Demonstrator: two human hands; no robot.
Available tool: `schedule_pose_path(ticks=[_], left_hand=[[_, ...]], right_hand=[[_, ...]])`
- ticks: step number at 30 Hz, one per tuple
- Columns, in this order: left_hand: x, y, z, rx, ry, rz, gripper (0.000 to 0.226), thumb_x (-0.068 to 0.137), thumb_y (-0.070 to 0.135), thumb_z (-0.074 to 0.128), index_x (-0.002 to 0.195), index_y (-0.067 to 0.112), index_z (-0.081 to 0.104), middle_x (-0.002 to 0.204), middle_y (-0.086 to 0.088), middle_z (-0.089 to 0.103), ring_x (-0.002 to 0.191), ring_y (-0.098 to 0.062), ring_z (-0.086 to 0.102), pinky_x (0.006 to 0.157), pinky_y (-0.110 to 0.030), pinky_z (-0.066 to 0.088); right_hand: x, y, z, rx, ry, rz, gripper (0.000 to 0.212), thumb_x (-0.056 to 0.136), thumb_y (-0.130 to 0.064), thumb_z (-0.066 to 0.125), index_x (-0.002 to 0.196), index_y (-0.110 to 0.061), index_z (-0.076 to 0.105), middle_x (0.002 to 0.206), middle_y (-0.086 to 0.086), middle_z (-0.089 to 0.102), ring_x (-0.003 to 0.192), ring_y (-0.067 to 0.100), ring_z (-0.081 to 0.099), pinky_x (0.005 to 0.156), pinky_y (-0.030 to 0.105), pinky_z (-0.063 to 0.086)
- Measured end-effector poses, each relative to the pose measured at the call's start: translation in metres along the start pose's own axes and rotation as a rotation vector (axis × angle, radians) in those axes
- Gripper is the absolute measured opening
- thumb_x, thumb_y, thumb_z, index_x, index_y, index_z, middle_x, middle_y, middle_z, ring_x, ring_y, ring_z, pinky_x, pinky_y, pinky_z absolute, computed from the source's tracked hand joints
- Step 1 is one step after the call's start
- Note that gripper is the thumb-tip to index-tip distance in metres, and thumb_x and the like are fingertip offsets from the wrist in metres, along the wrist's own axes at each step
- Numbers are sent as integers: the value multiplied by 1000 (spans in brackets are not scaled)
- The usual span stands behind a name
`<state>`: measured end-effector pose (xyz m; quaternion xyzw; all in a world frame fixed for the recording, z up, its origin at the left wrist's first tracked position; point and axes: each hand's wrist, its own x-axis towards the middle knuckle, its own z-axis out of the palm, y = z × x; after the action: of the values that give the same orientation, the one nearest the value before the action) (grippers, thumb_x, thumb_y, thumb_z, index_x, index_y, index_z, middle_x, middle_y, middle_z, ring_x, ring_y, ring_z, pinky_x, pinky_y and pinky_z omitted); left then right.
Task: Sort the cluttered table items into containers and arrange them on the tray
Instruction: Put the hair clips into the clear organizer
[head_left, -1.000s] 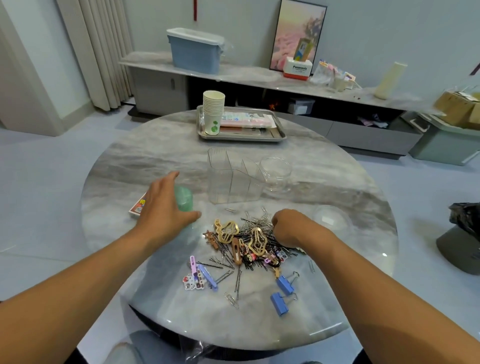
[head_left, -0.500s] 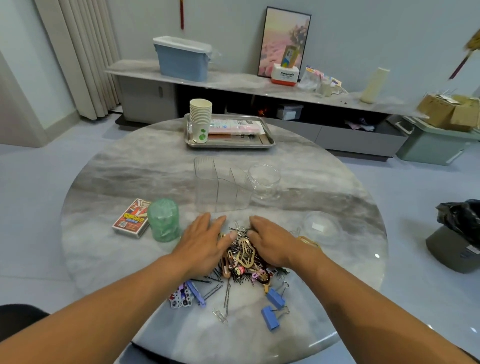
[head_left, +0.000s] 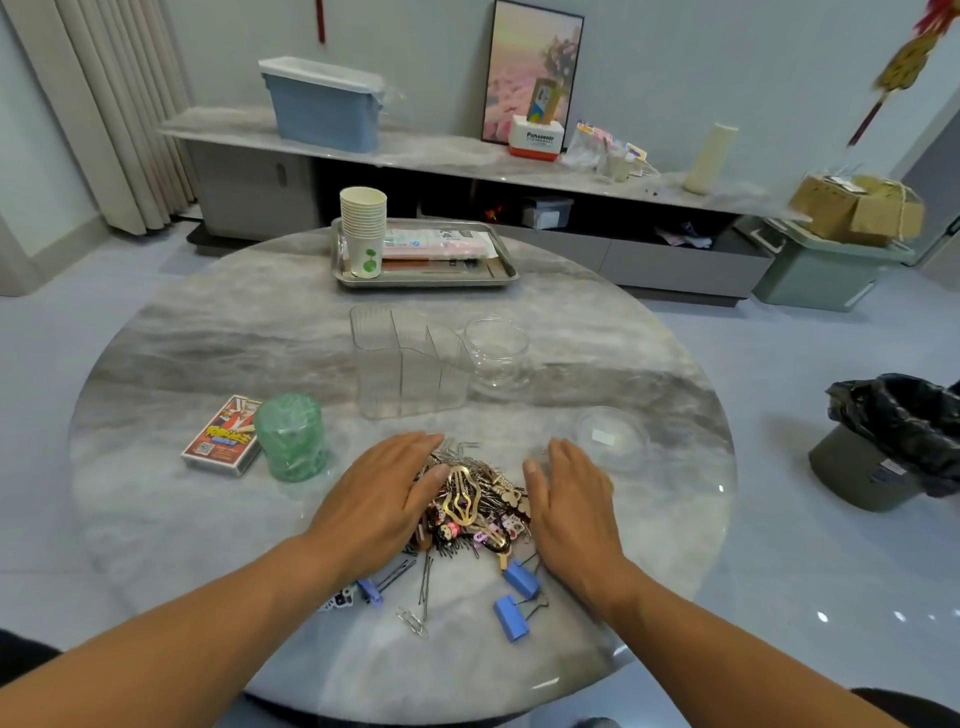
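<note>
left hand (head_left: 382, 499) and right hand (head_left: 571, 506) flanking clip pile (head_left: 475, 506), fingers straight, together, bare marble toward near table edge (head_left: 415, 719)

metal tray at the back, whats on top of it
On the tray: a stack of paper cups and pink flat packets. Whatever lies beneath those packets is covered.

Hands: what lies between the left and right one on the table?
In the head view, the heap of hair clips and pins lies between the left hand and the right hand, both flat with straight fingers.
</note>
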<state>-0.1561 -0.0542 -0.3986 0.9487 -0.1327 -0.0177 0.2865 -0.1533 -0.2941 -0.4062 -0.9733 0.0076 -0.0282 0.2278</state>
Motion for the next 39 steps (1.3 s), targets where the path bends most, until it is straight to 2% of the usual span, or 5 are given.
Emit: schedule_pose_path(ticks=[11, 20, 28, 35, 39], left_hand=[[-36, -1, 15, 23, 209, -238, 63, 102, 60, 16, 153, 30, 37, 158, 5, 39, 149, -13, 27, 123, -38, 19], [-1, 11, 30, -102, 201, -109, 60, 103, 62, 17, 152, 34, 39, 156, 15, 40, 144, -1, 29, 123, -27, 15], [11, 14, 18, -208, 106, 66, 50, 106, 56, 27, 150, 38, 41, 150, 22, 46, 133, 20, 29, 121, -33, 24], [-31, 13, 13, 232, 44, 724, 81, 90, 78, 47, 154, 29, 39, 162, 3, 35, 154, -14, 19, 125, -47, 12], [-43, 21, 35, 402, -60, 747, 95, 82, 91, 36, 158, 35, 26, 165, -3, 27, 156, -17, 8, 126, -50, 5]], right_hand=[[-18, -13, 21, 148, -95, -233, 79, 97, -72, 11, 157, -25, 35, 162, -7, 33, 151, 8, 22, 126, 31, 11], [16, -6, 12, 103, -54, 19, 76, 102, -65, 14, 162, -20, 20, 170, 1, 14, 157, 14, 5, 127, 40, 0], [-4, -35, 12, 460, -152, -220, 47, 107, -50, 28, 149, -38, 45, 133, -43, 42, 130, -21, 36, 109, 8, 25], [-8, -14, -2, 597, -29, -62, 42, 110, -36, 34, 149, -29, 48, 146, -15, 50, 134, -7, 42, 114, 18, 31], [-12, -14, 1, 631, 13, -25, 42, 110, -34, 35, 151, -30, 44, 149, -15, 48, 135, -8, 41, 103, 2, 27]])
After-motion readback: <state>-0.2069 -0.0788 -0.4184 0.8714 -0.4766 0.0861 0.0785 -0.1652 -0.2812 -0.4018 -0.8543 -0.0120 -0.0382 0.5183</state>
